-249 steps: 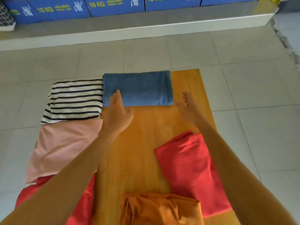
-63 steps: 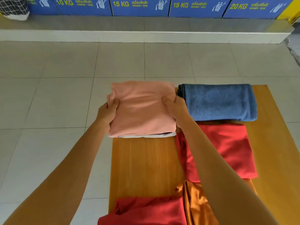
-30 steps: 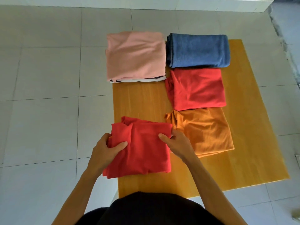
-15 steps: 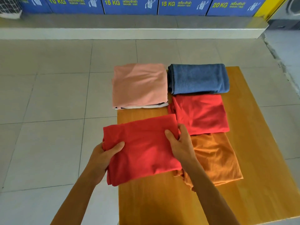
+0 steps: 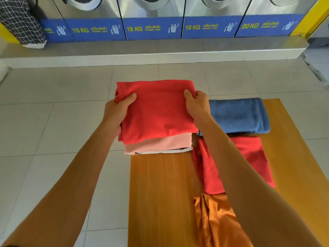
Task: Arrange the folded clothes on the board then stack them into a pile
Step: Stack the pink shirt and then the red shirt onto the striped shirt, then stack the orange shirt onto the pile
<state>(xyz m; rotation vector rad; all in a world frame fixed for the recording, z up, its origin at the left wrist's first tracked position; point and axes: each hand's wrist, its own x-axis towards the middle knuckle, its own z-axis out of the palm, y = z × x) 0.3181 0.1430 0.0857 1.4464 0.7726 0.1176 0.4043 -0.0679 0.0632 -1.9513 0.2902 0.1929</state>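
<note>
A folded red cloth (image 5: 158, 111) is gripped on both sides, by my left hand (image 5: 117, 111) and my right hand (image 5: 196, 107). It lies over the pink folded cloth (image 5: 160, 144), which rests on a striped one whose white edge (image 5: 165, 151) peeks out. This pile sits at the far left corner of the wooden board (image 5: 160, 193). A blue folded towel (image 5: 238, 116) lies to its right. Below the towel are a second red cloth (image 5: 249, 157) and an orange cloth (image 5: 215, 221), partly hidden by my right arm.
The board lies on a grey tiled floor (image 5: 53, 122). A raised step (image 5: 160, 56) runs along the back, with a row of washing machines (image 5: 153, 18) on it. A checked bag (image 5: 21, 24) stands at the far left of the step.
Both hands have carried the red cloth from the board's near left part forward onto the pink cloth pile. The view has tilted up, showing the washing machines.
</note>
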